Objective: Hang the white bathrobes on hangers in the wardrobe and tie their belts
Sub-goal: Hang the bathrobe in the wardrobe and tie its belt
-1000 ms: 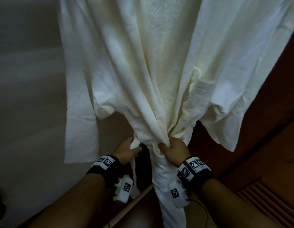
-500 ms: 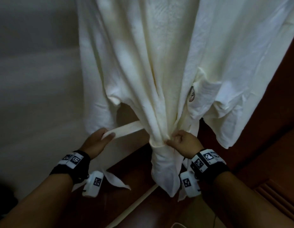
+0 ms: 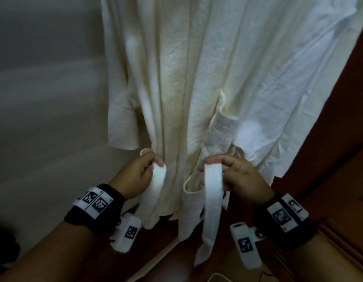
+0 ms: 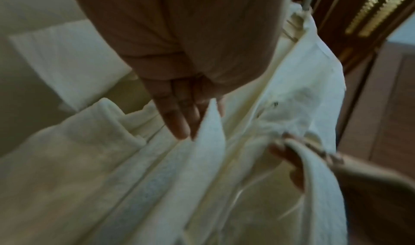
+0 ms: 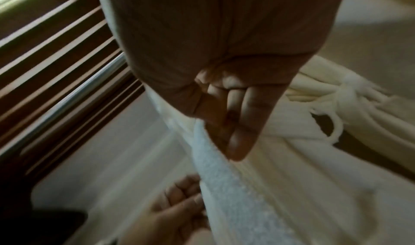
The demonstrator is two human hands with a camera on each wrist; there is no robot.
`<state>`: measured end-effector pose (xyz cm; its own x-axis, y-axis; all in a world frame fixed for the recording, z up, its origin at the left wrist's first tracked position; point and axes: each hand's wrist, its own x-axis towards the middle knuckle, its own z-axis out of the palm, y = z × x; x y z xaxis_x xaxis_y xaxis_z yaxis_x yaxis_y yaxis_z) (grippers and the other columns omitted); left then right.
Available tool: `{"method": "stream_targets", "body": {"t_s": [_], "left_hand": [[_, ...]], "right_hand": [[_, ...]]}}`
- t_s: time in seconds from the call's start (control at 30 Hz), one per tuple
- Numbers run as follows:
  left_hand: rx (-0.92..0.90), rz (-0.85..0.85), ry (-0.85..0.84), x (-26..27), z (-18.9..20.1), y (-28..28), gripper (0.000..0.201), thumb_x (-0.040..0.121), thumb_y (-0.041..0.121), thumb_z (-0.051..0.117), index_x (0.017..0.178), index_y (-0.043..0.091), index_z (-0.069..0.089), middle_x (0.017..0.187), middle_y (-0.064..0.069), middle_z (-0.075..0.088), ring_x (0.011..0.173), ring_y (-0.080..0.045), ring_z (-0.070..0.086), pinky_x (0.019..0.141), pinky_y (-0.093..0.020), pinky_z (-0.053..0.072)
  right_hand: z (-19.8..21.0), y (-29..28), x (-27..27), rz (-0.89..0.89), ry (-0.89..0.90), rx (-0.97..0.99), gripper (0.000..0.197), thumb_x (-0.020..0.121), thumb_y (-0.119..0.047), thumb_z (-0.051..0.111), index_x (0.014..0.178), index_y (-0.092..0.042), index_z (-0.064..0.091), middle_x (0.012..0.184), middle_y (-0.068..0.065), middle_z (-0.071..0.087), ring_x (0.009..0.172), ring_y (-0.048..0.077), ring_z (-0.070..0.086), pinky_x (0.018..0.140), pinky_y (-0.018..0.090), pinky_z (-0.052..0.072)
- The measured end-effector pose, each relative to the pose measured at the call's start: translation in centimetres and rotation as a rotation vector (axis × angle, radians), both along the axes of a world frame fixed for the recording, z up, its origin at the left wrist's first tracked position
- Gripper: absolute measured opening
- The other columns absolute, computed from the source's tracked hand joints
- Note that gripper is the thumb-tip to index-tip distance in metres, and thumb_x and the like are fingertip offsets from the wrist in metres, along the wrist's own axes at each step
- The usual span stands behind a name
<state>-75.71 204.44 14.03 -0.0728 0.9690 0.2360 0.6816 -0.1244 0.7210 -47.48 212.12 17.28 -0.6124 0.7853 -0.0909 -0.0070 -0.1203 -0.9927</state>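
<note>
A white bathrobe (image 3: 176,78) hangs in front of me and fills the upper head view. My left hand (image 3: 144,169) grips one end of its white belt (image 3: 156,186) at the robe's left front. The belt's other end (image 3: 212,200) is pinched by my right hand (image 3: 233,171) and droops down from it. Both hands are level at waist height, a short gap apart, with the robe's front edges between them. In the left wrist view the belt (image 4: 211,133) runs past my fingers (image 4: 177,114). In the right wrist view the strip (image 5: 224,178) passes under my thumb. The hanger is out of view.
Dark brown wardrobe wood (image 3: 349,139) stands on the right, with louvred slats (image 5: 56,44) and a metal rail (image 5: 67,107). A pale wall (image 3: 44,98) is on the left. A second white robe with a knotted belt (image 5: 345,92) hangs beside this one.
My right hand has let go of the bunched robe front and taken a belt end. My left hand has come back in from the left. The robe now hangs looser.
</note>
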Motion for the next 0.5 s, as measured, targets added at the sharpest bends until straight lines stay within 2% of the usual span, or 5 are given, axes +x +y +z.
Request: {"method": "stream_targets", "body": {"t_s": [0.07,0.17,0.3,0.4,0.5], "left_hand": [[0.003,-0.088,-0.078,0.3,-0.4,-0.1,0.029,0.094,0.008,0.047,0.111,0.022,0.066,0.104,0.006,0.069,0.085,-0.004,0.066,0.078,-0.024,0.055],[0.166,-0.162,0.216,0.1,-0.8,0.1,0.035,0.088,0.015,0.051,0.119,0.018,0.067,0.115,0.012,0.066,0.102,0.006,0.059,0.089,-0.011,0.046],[0.203,-0.126,0.477,-0.6,-0.3,1.0,0.033,0.086,0.04,0.049,0.097,0.02,0.074,0.089,0.006,0.074,0.078,-0.01,0.067,0.071,-0.018,0.046],[-0.069,-0.097,0.278,0.3,0.3,1.7,0.023,0.093,0.038,0.055,0.084,0.02,0.066,0.066,0.004,0.07,0.056,-0.008,0.067,0.059,-0.025,0.054],[-0.289,-0.093,0.072,2.3,0.5,1.9,0.026,0.098,0.033,0.053,0.081,0.014,0.059,0.06,-0.006,0.069,0.051,-0.018,0.068,0.055,-0.031,0.057]], "right_hand": [[-1.5,-0.7,-0.4,0.061,-0.043,0.173,0.033,0.089,0.01,0.055,0.116,-0.008,0.063,0.113,0.011,0.071,0.103,0.025,0.069,0.078,0.037,0.058],[-3.0,-1.2,-1.1,0.1,-0.209,0.502,0.033,0.086,-0.008,0.067,0.116,-0.022,0.067,0.115,-0.006,0.07,0.108,0.01,0.066,0.092,0.038,0.055],[-2.1,-1.5,-1.6,0.139,-0.364,0.789,0.02,0.081,-0.025,0.075,0.101,-0.027,0.075,0.097,-0.018,0.072,0.09,-0.003,0.066,0.077,0.017,0.053],[-1.6,-1.7,-2.4,0.258,-0.42,0.84,0.011,0.081,-0.037,0.072,0.085,-0.026,0.073,0.076,-0.012,0.069,0.074,0.003,0.065,0.067,0.026,0.053],[-1.8,-1.6,-3.5,0.391,-0.457,0.902,0.025,0.082,-0.048,0.067,0.067,-0.031,0.057,0.059,-0.012,0.055,0.06,0.006,0.056,0.057,0.025,0.044]]}}
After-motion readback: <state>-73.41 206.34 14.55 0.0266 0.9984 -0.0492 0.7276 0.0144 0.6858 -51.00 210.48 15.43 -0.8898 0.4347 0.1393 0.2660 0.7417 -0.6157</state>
